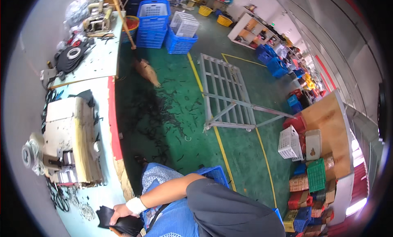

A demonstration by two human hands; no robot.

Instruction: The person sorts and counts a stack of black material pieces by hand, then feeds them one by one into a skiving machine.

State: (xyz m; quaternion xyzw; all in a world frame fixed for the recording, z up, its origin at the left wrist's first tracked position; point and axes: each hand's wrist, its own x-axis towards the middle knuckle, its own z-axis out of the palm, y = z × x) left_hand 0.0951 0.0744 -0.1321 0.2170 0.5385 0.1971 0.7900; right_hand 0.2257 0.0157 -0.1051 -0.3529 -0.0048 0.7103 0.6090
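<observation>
My right hand [119, 213], with a white band [135, 206] at its wrist, reaches across my body to the table at the lower left. Its fingers are closed on flat black pieces of cloth or leather [105, 217], which hang over the table's near edge. A small patch of skin beneath the pieces looks like part of my left hand [116, 231]; its fingers are mostly hidden. Beyond them on the table stands a cream industrial sewing machine [61, 122]. Coils of cord [86, 212] and black strips [60, 202] lie close by.
A second machine [98, 20] and black cut pieces [69, 58] occupy the farther table. A broom [146, 72] stands among black scraps [153, 114] on the green floor. Blue crates [153, 15], a metal rack [227, 91] and stacked baskets [316, 175] stand around.
</observation>
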